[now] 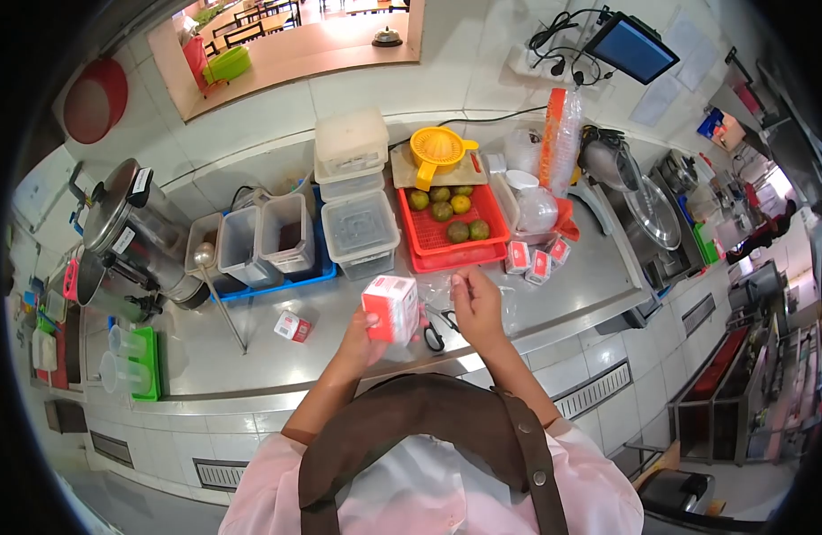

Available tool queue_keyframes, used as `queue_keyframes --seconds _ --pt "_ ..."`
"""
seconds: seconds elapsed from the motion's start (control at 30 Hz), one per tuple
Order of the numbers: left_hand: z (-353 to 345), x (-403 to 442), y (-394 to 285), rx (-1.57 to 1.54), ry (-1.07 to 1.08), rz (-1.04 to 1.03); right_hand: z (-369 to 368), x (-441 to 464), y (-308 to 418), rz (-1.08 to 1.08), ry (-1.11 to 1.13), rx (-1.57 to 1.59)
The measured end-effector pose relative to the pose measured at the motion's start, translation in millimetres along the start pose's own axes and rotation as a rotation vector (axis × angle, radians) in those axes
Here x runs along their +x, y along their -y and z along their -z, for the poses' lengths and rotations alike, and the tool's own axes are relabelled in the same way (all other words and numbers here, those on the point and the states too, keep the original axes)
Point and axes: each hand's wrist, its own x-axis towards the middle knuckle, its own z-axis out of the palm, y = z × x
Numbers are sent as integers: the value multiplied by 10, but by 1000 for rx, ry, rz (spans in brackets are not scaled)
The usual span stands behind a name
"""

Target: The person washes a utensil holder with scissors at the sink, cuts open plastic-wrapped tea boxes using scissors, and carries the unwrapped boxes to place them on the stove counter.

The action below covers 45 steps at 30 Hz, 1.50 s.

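My left hand (pixel 361 337) is closed around a red-and-white carton (pixel 391 308), holding it above the steel counter. My right hand (pixel 479 305) is raised just to the right of it, fingertips pinched together; whatever they may hold is too small to make out. Clear plastic film (pixel 438 291) shows between and behind my hands. Black-handled scissors (pixel 434 338) lie on the counter between them. A smaller red-and-white box (pixel 292 326) rests to the left. Three similar boxes (pixel 538 266) stand together to the right, beside the red basket.
Behind my hands, a red basket (pixel 459 251) holds several green citrus fruits, with a yellow juicer (pixel 438 150) on a board above. Lidded plastic containers (pixel 361 225) and a blue tray (pixel 277 287) stand left of it. A long ladle (pixel 224 303) lies near a steel dispenser (pixel 125 209).
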Motion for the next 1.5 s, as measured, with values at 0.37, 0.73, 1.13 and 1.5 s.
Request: queue_keyframes --seconds 0.37,0.73,1.13,1.5 --pt "213 80 136 -253 -7 295 16 -121 161 -189 354 549" --pt "517 -25 120 -240 -298 21 362 -481 -481 -398 170 479" --pt "1025 -152 -71 -254 -523 -179 1024 -523 -1229 -448 -288 127" --pt "946 -315 -73 320 -626 -371 1718 -974 -3132 -605 -375 -323"
